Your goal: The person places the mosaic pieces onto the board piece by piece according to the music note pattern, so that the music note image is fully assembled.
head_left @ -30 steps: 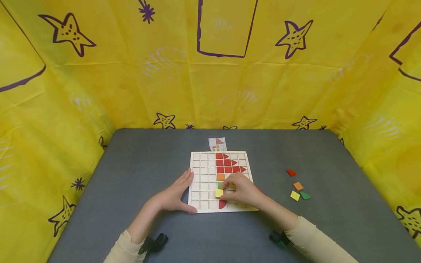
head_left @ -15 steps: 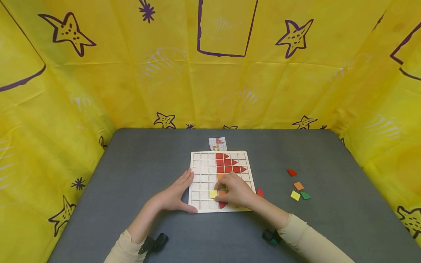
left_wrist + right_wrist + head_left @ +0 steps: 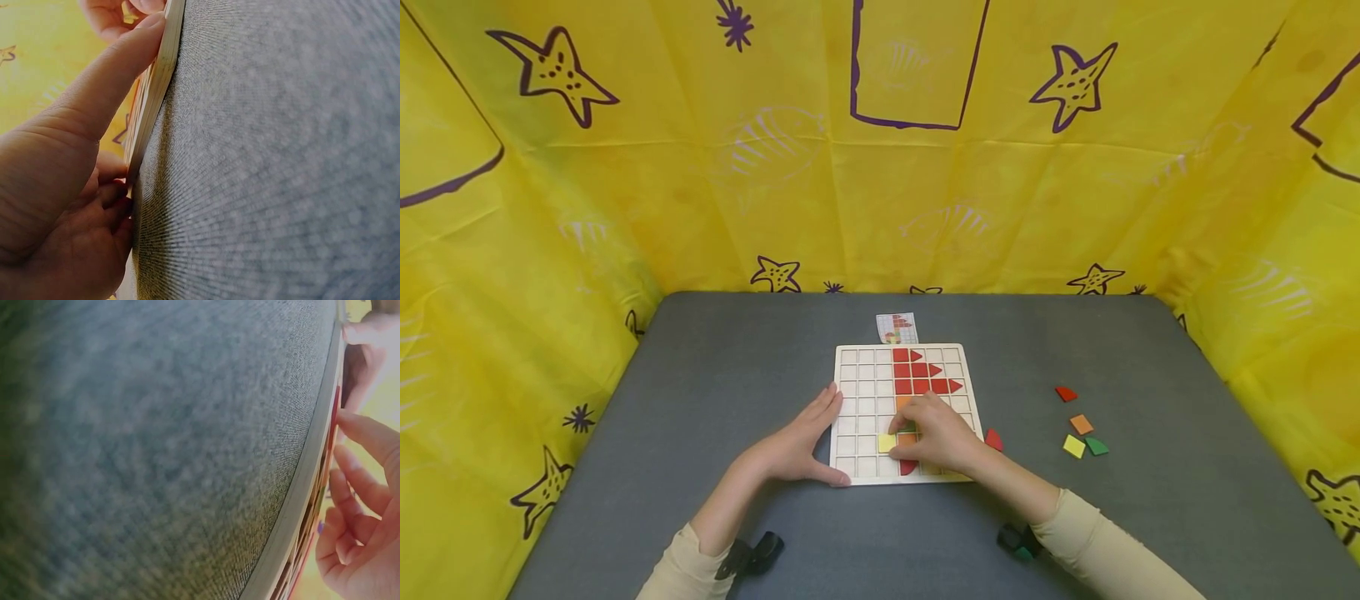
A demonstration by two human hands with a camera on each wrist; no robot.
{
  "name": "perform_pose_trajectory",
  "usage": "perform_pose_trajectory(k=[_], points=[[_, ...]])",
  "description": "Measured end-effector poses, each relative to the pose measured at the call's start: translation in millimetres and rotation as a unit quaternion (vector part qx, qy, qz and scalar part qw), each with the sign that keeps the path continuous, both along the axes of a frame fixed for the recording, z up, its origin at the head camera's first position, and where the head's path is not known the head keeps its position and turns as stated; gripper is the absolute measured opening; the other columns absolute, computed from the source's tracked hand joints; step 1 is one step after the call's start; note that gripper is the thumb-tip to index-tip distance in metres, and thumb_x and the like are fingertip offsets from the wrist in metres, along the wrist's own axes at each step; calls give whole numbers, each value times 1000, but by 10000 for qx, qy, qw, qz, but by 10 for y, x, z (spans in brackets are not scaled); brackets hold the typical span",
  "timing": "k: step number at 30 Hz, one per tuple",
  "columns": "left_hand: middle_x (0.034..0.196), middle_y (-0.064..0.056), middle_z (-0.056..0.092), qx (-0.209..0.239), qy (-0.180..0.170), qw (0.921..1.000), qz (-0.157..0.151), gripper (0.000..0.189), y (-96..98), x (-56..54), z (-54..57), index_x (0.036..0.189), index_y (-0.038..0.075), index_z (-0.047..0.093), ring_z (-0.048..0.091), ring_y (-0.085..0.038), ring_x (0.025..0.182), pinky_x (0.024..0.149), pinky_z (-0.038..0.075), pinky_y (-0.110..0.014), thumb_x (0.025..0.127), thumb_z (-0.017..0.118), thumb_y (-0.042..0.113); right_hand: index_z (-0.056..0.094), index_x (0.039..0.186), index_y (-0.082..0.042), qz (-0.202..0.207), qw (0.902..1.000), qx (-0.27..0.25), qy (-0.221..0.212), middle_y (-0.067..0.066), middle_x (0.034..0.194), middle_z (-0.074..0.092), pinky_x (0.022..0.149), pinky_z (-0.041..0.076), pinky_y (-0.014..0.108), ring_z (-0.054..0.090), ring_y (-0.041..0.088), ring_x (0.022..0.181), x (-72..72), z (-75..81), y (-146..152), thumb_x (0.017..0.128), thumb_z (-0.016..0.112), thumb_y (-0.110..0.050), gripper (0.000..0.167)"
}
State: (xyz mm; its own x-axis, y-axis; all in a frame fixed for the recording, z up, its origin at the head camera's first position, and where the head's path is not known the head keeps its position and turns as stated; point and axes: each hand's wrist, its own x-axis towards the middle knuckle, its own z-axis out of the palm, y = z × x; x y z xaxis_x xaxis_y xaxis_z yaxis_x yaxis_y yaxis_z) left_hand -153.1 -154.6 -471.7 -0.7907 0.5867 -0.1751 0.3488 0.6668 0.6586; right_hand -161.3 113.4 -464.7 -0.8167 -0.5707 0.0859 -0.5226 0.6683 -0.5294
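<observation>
A pale wooden grid board [image 3: 856, 407] lies flat on the table. My left hand [image 3: 790, 446] rests against its near left corner, thumb [image 3: 122, 69] straight on the near edge and fingers along the left side. Over the board, my right hand [image 3: 936, 433] pinches a yellow square tile [image 3: 887, 443] between thumb and forefinger; the tile lies in a cell left of an orange tile [image 3: 907, 439]. Red tiles [image 3: 921, 387] with pointed ends form rows at the top, and a red rounded tile [image 3: 908, 467] lies near the bottom. My right hand partly hides the coloured column.
A small printed card [image 3: 897, 327] lies behind the board. Loose tiles to the right include a red one [image 3: 1066, 393], an orange square [image 3: 1081, 424], a yellow square [image 3: 1073, 447] and a green one [image 3: 1096, 447]. Another red tile [image 3: 993, 439] lies by the board's right edge.
My right hand has moved slightly left, bringing the yellow square tile from over the coloured column down into the cell beside it. Over the last half second little moves; my left hand stays put.
</observation>
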Motion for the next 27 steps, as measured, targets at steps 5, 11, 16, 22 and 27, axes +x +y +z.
perform_pose_trajectory(k=[5, 11, 16, 22, 27], points=[[162, -19, 0, -18, -18, 10000, 19, 123, 3, -4, 2, 154, -4, 10, 1, -34, 148, 114, 16, -52, 71, 85, 48, 71, 87, -20, 80, 9999, -61, 119, -11, 86, 64, 81, 43, 31, 49, 11, 89, 2, 3, 17, 73, 85, -28, 22], [162, -20, 0, -17, 2, 10000, 2, 123, 4, 2, 11, 153, -4, 11, 1, -35, 148, 114, 17, -53, 71, 85, 48, 72, 89, -21, -37, 9983, -534, -214, -12, 87, 66, 82, 42, 35, 52, 11, 88, -16, 37, 151, 77, 84, -30, 19], [162, -20, 0, -33, 54, 10000, -11, 124, 2, 5, -5, 153, -5, 11, 3, -36, 148, 113, 18, -54, 70, 85, 49, 73, 94, -20, -404, 9940, -894, -486, -11, 90, 67, 80, 42, 37, 53, 15, 92, -35, 103, 486, 77, 84, -31, 22], [162, -20, 0, -40, 64, 10000, -5, 124, -2, 6, -21, 153, -4, 11, 2, -35, 148, 114, 18, -54, 70, 85, 50, 73, 95, -24, -988, 9920, -618, -490, -12, 90, 65, 77, 42, 36, 51, 16, 90, -31, 52, 1063, 78, 83, -33, 22], [162, -19, 0, -64, 65, 10000, -21, 124, -4, 0, -24, 154, -4, 11, 1, -34, 148, 114, 17, -52, 70, 85, 50, 73, 92, -24, -1161, 9928, -301, -74, -14, 89, 65, 80, 42, 34, 52, 12, 87, 40, 45, 1542, 76, 84, -35, 22]])
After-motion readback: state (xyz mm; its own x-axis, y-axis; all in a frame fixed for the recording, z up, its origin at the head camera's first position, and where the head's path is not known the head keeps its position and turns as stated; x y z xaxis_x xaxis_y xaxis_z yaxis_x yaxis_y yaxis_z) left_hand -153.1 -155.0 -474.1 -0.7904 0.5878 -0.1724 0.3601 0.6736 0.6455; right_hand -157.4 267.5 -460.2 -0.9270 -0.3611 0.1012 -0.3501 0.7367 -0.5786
